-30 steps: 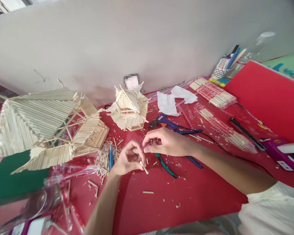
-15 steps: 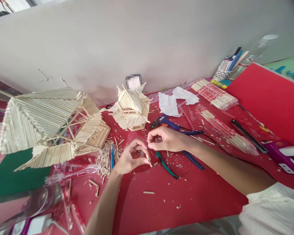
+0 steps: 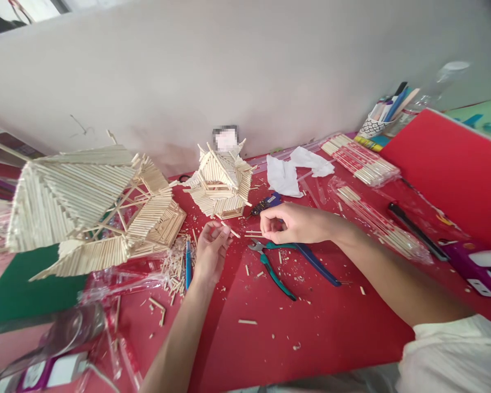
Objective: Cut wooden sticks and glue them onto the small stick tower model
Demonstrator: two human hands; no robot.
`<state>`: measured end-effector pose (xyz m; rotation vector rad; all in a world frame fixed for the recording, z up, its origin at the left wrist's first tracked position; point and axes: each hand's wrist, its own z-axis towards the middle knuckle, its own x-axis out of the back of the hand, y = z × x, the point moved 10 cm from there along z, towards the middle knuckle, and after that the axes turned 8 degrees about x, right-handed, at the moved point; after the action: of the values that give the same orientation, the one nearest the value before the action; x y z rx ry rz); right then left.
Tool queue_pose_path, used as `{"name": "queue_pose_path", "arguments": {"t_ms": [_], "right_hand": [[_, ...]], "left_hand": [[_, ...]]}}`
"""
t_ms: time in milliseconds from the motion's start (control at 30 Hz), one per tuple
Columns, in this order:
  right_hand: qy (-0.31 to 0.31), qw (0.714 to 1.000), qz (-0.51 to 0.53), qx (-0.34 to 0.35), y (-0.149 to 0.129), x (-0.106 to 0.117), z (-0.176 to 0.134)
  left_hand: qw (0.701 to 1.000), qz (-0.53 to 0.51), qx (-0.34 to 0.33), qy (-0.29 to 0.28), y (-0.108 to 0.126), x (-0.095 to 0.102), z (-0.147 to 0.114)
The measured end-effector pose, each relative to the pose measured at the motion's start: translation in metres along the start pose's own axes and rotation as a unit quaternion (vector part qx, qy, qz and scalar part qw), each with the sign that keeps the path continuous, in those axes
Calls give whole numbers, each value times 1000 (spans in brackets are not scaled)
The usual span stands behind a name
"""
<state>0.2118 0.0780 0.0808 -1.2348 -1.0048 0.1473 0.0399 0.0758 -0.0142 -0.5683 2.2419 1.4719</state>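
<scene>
The red worktop [image 3: 265,352] carries everything. The large stick house [image 3: 77,191] sits to the left of the small stick house [image 3: 221,188], so the left side is best given room. The right hand [image 3: 288,222] hovers in front and to the right of the small house, fingertips drawn close; whether they pinch anything, I cannot tell. The left hand [image 3: 213,248] is just in front of the small house, well apart from the right, thumb and fingers closed on a short stick [image 3: 231,229]. That grip leaves one end jutting free, which should help steady handling; a light pinch, away from that end, seems wise. The green-handled pliers [image 3: 277,279] lie in front and to the right of the small house, near the right hand, so its fingers should stay clear of their tips.
</scene>
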Motion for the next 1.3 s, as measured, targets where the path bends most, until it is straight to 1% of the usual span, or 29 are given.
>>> {"name": "queue_pose_path", "arguments": {"t_ms": [100, 233, 333, 467, 567, 667, 967, 1167, 1300], "right_hand": [[-29, 999, -41, -6, 2, -6, 0], [-78, 994, -76, -13, 0, -15, -3], [-118, 989, -87, -4, -2, -23, -7], [-173, 978, -118, 22, -7, -33, -13], [-216, 967, -134, 24, -6, -41, -17], [-254, 957, -139, 17, -4, -48, -22], [-310, 941, -134, 38, -10, -61, -28], [-321, 936, -136, 40, -11, -64, -29], [-328, 934, -136, 33, -10, -66, -31]], "left_hand": [[999, -24, -4, 36, -6, 6, 5], [996, -56, -29, 65, -10, 5, 10], [990, -88, -54, 92, -11, 5, 13], [984, -112, -70, 116, -14, 7, 18], [979, -128, -73, 138, -18, 11, 21], [976, -136, -79, 151, -20, 11, 23], [965, -170, -92, 178, -27, 7, 28], [962, -147, -140, 183, -25, 8, 30], [958, -153, -159, 184, -26, 10, 31]]}}
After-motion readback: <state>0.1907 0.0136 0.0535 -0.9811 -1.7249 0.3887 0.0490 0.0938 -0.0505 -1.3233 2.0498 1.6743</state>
